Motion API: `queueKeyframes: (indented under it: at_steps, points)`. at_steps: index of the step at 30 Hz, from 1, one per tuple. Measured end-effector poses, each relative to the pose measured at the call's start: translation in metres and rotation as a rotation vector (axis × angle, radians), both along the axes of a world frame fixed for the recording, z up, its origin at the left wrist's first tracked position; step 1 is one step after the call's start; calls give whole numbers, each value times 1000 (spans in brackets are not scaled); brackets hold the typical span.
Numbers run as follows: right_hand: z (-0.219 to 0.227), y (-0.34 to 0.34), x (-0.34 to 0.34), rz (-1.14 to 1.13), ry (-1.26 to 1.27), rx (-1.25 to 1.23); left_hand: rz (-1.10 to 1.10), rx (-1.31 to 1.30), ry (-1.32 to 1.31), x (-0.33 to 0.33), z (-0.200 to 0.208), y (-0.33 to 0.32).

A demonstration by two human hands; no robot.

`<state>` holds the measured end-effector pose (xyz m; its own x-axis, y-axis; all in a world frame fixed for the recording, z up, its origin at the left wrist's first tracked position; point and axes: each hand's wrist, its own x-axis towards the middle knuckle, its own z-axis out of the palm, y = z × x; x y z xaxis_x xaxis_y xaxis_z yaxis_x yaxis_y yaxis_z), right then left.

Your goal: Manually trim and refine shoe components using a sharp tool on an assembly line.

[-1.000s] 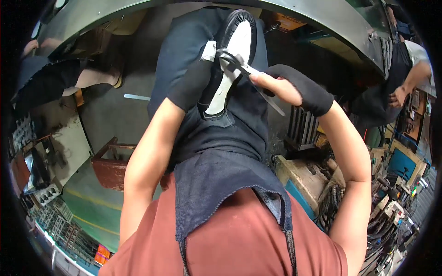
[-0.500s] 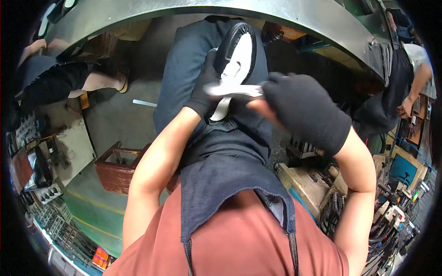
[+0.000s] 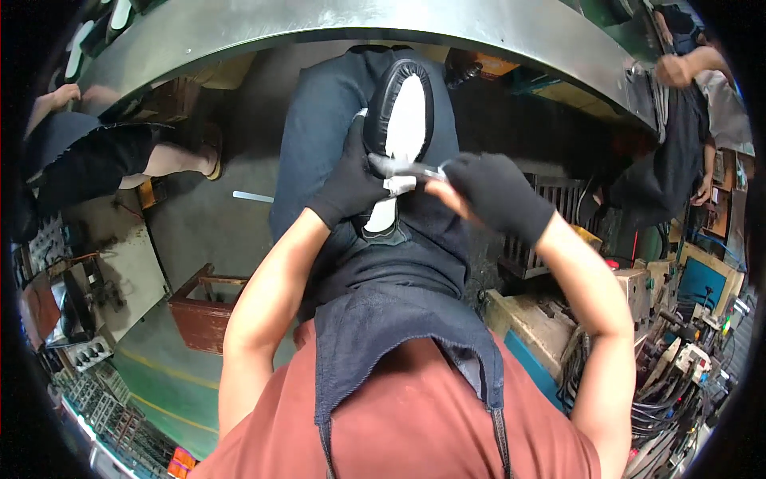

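A black shoe upper with a white underside (image 3: 408,120) lies bottom up across my lap, its rounded toe pointing away from me. My left hand (image 3: 351,184), in a black glove, is closed on the shoe's left side near its middle. My right hand (image 3: 499,195), gloved too with bare skin at the thumb, grips a silvery metal hand tool (image 3: 411,170). Motion blurs the tool, so its exact kind is unclear. Its end lies over the middle of the shoe, beside my left thumb; whether it touches cannot be told. A small white piece (image 3: 399,185) shows just below it.
A curved metal bench edge (image 3: 335,20) runs ahead of my knees. A brown wooden stool (image 3: 195,323) stands at left. Co-workers sit at both sides, one hand (image 3: 677,70) reaching over the bench at right. Machine parts and cables (image 3: 654,399) crowd the lower right.
My right hand and the tool have moved slightly down and left. The shoe has shifted a little toward me, with my left hand still on it. A co-worker's hand at right has risen to the bench.
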<state>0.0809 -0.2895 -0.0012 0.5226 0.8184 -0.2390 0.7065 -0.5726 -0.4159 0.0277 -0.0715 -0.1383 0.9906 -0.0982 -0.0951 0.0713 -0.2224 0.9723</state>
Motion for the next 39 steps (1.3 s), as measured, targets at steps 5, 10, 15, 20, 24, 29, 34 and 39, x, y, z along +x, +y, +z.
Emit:
queueKeyframes:
  at_steps: [5,10,15,20,24,29,34,39]
  points:
    - [-47,-14,6,-196,106,98,-59,46,-50,6,-4,5]
    - [-70,-43,-65,-1179,947,279,-27,-123,157,15,56,-9]
    - [-109,-22,-97,-1479,956,312,115,-529,292,23,46,-30]
    - [-131,-23,-53,-1259,872,504,-53,-492,176,205,98,-44]
    - [-142,-16,19,-1302,1200,282,-260,-56,-68,416,142,-59]
    - [-165,-19,71,-1278,1286,356,-143,69,-112,501,110,-88]
    - [-147,-7,92,-1406,1339,540,40,840,-1095,532,90,-73]
    - [-127,3,105,-1355,1239,488,348,659,-150,572,78,-77]
